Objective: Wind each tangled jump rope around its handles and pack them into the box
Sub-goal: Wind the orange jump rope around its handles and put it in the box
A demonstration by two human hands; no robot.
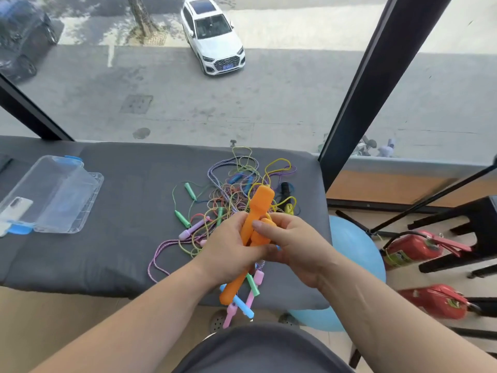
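Right now your left hand [228, 247] and right hand [297, 244] are together, both gripping the orange handles [260, 204] above the grey table [121, 238]; the tangled ropes [228, 181] lie just beyond them; the clear box [92, 188] sits well apart, far left.

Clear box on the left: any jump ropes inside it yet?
No ropes inside: the clear box shows none through its walls; the tangled ropes lie on the pad.

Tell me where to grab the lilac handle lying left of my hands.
Pinch the lilac handle at its thick rounded end, coming from the left: that end sticks out of the pile onto bare pad, while its thin end runs back into it.
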